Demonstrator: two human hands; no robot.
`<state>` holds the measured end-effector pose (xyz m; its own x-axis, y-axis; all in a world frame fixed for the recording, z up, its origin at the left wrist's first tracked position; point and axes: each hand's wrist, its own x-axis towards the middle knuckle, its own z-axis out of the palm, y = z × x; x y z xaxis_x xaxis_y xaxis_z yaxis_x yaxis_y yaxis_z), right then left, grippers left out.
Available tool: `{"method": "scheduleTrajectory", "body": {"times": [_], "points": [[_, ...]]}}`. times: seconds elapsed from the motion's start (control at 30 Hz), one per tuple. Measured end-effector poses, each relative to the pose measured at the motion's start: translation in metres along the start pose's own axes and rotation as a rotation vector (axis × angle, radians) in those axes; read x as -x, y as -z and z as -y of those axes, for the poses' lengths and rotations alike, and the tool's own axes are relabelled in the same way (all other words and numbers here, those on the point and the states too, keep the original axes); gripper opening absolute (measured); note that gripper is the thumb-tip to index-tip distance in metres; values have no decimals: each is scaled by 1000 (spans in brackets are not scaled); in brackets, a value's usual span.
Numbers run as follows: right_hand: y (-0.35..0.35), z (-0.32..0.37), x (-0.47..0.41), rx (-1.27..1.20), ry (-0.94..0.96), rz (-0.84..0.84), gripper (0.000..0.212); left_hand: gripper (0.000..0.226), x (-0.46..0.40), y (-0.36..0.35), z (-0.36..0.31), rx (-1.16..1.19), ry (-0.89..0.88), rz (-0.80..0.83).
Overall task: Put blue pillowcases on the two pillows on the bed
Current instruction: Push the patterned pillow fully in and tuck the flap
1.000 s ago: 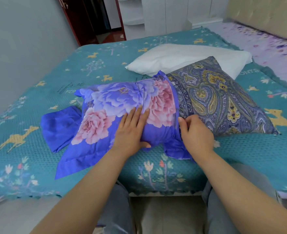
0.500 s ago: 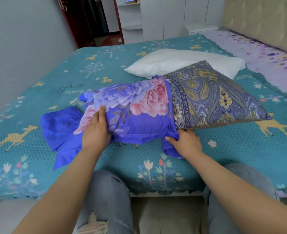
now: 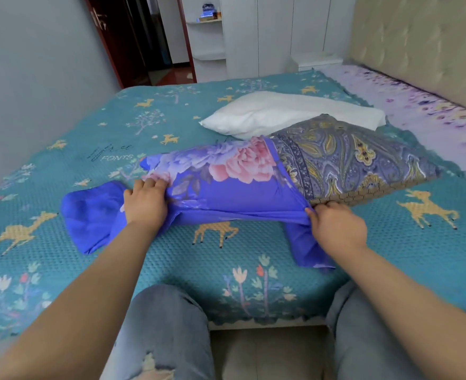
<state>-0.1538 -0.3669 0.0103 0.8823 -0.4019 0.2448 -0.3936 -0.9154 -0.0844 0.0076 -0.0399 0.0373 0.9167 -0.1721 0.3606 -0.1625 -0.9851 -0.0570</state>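
From the head view, the blue pillowcase (image 3: 221,185) covers about half of the paisley pillow (image 3: 358,163) on the bed (image 3: 226,259). The left hand (image 3: 145,205) grips its closed end. The right hand (image 3: 336,229) pinches its open edge. The cloth looks soft, light and floppy, so hold the edge. A white pillow (image 3: 289,113) lies just behind.

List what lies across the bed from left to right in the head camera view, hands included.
Loose blue cloth → left hand → blue floral pillowcase → right hand → paisley pillow.
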Motion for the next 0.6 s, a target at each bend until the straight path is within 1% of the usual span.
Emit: {"method": "scheduleTrajectory", "body": {"times": [0.03,0.07,0.1,0.13,0.17,0.2,0.23,0.27,0.3,0.33,0.37,0.4,0.43,0.47,0.53,0.6], "points": [[1,6,7,13,35,19,40,40,4,0,-2,-33,6,3],[6,11,10,7,88,-13,38,40,9,1,-5,-63,11,15],[13,14,8,-17,156,-112,36,40,13,4,-9,-78,22,31],[20,17,2,-5,208,-247,39,43,15,8,-13,-63,38,59],[27,17,-10,31,208,-368,53,48,14,11,-16,-36,56,103],[37,14,-25,81,152,-362,77,55,15,15,-18,-11,78,170],[46,6,-41,107,46,-236,100,63,13,16,-19,11,94,255],[52,-1,-57,111,-65,-75,114,68,11,16,-17,46,111,308],[54,-10,-69,101,-157,58,116,68,10,16,-16,94,123,312],[50,-16,-75,92,-181,145,105,63,7,9,-15,145,125,286],[46,-16,-76,77,-124,179,83,57,4,5,-14,171,126,233],[44,-12,-71,67,-33,176,62,53,2,3,-16,200,126,194],[42,-7,-63,98,57,150,47,50,-2,3,-19,254,133,161],[42,2,-56,133,142,112,38,44,-6,5,-22,337,161,137],[55,23,-43,153,300,50,34,29,-15,18,-31,517,226,136],[79,43,-26,113,482,-77,26,26,-27,32,-38,644,259,88]]}}
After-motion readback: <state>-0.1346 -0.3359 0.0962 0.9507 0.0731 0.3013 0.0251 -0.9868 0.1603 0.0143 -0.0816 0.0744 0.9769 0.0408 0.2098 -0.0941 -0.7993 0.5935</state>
